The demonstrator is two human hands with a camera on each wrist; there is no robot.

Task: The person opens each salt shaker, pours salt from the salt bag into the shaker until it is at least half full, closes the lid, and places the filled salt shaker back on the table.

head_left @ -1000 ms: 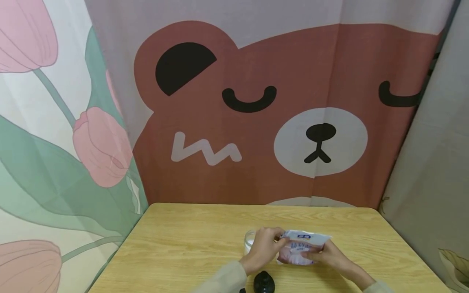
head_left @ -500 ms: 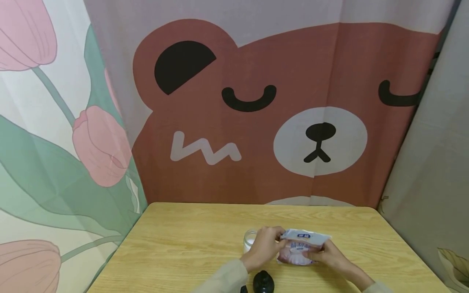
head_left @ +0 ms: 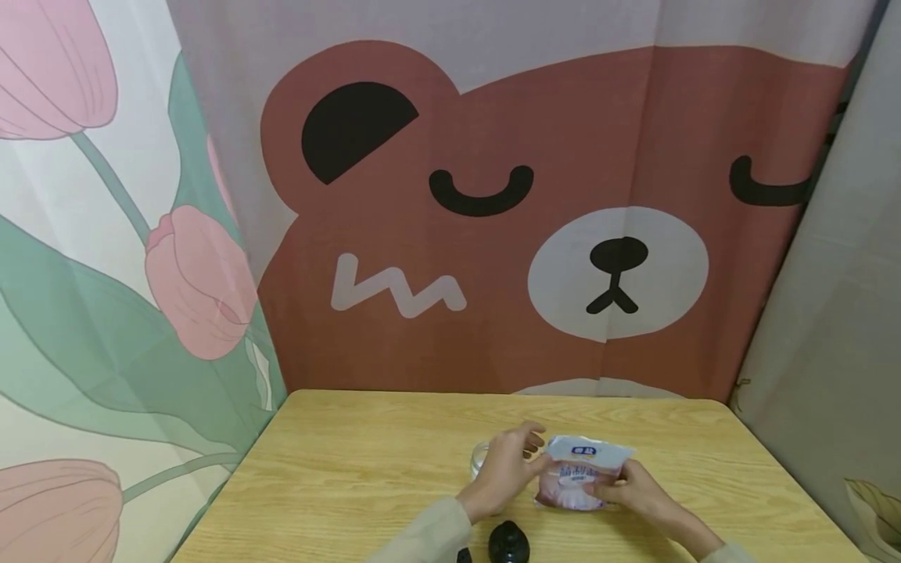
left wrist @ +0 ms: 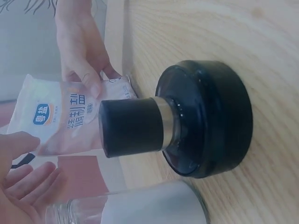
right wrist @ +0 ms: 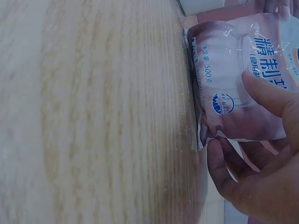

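My right hand [head_left: 639, 493] grips a pink and white bag of salt [head_left: 572, 475] by its right side, the thumb across the printed front. The bag stands upright, its lower edge at the tabletop in the right wrist view. At the bag's upper left, my left hand [head_left: 501, 471] has its thumb against or very near the edge, while the other fingers are spread away from it. Partly hidden behind that hand is a clear glass jar [left wrist: 149, 205] with white contents. Between me and the bag stands a squat black container [left wrist: 205, 119] with a metal collar and black cap [left wrist: 131, 127].
All this stands on a wood-grain table [head_left: 366, 446]. Part of a small black object [head_left: 464, 556] shows at the bottom edge of the head view. A curtain with a bear print [head_left: 493, 258] hangs behind the table, and more curtains hang at both sides.
The left fingers have loosened from the bag's top left corner and lifted away. The bag's top now faces me more fully. My right hand keeps its grip.
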